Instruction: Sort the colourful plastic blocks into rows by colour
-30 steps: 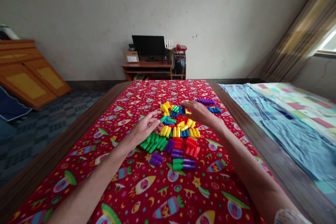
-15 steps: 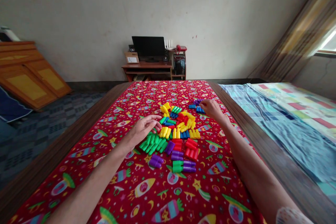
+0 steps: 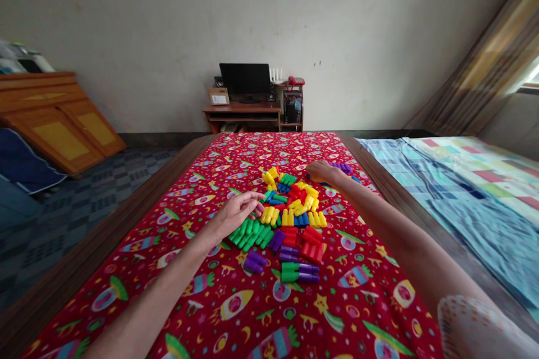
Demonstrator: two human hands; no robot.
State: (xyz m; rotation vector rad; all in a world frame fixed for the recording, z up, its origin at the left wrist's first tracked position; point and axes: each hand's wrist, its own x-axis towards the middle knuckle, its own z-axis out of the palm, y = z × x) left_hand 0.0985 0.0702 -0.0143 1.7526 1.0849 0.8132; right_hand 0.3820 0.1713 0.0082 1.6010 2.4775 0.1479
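Note:
My left hand (image 3: 238,213) hovers at the left side of the pile, its fingers stretched loosely and apart, holding nothing. Beneath and beside it are green blocks (image 3: 252,234) and a yellow block (image 3: 269,215), the toy kind with rounded tube shapes. Farther out, my right hand (image 3: 322,171) reaches palm down beyond the pile, fingers closed at a blue block (image 3: 309,177) that shows only in part. Purple blocks (image 3: 342,168) lie just behind that wrist. Another blue block (image 3: 356,180) peeks out past the forearm. The right fingertips are mostly hidden.
Red blocks (image 3: 312,251), purple blocks (image 3: 254,262) and a green block (image 3: 289,272) lie toward me on the red patterned cloth (image 3: 236,314). A bed (image 3: 471,202) adjoins on the right. Ahead stand a desk (image 3: 244,107) with a monitor (image 3: 244,79); a cabinet (image 3: 67,123) is left.
My right hand has moved left and now covers the blue blocks that showed before; the purple blocks now appear on its right. My left hand stays over the pile. The whole view has shifted slightly.

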